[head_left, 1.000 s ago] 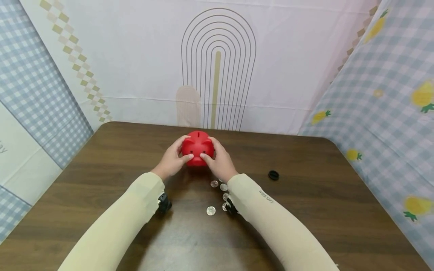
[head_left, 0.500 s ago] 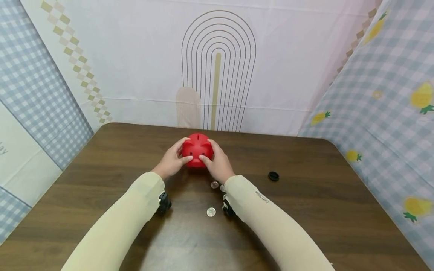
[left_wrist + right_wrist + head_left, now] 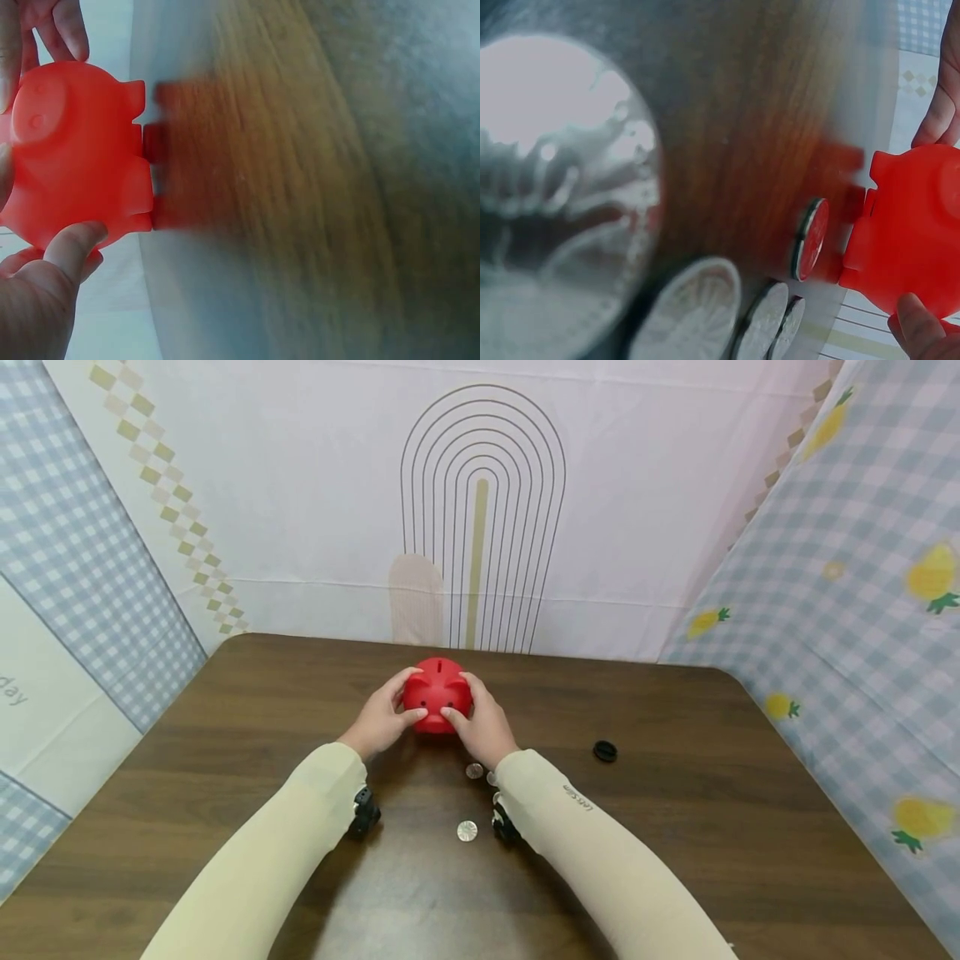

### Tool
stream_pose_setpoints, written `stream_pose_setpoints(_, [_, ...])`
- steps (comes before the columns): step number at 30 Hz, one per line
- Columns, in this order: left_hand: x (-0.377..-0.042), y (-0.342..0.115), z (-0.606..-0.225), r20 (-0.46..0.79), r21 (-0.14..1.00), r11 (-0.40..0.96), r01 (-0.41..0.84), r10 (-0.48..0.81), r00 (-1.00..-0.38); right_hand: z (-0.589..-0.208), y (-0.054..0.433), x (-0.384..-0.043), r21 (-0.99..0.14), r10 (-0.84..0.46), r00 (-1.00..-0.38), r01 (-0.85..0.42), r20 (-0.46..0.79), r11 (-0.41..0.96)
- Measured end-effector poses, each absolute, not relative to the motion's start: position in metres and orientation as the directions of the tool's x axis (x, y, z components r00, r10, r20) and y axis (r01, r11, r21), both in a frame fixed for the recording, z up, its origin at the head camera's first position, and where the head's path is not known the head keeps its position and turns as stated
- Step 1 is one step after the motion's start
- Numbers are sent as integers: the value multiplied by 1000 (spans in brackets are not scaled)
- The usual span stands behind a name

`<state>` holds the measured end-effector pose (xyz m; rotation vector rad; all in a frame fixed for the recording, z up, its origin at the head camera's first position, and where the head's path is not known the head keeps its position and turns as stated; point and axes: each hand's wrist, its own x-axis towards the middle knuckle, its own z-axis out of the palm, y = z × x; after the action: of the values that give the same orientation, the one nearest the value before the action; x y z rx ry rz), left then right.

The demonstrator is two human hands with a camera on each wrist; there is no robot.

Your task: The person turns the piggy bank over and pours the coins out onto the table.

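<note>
A red piggy bank point(image 3: 438, 687) faces me near the far side of the table, its coin slot on top. My left hand point(image 3: 378, 717) grips its left side, the thumb beside the snout. On the opposite side my right hand point(image 3: 487, 724) holds it the same way. In the left wrist view the feet of the piggy bank point(image 3: 82, 169) are at the tabletop, close above their red reflection. Several silver coins lie on the table in front of it, including one coin point(image 3: 467, 831) nearer me. My right sleeve partly hides others.
A round black cap point(image 3: 605, 751) lies on the brown wooden table point(image 3: 675, 827) to the right. Large coins point(image 3: 686, 315) fill the lower left of the right wrist view. Patterned cloths point(image 3: 315, 485) hang behind the table and at both sides.
My right forearm has shifted slightly left and now covers more of the coins. Both hands keep their grip on the piggy bank, which stays in nearly the same place.
</note>
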<state>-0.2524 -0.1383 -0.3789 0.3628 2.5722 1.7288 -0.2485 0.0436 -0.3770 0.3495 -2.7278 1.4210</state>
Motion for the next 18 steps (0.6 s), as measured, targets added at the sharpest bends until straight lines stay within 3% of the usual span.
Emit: stream_pose_setpoints(18, [-248,-141,-378,150,872,428,238,228,-962,-374,49,-247,-787,-199,-973,-213,116,580])
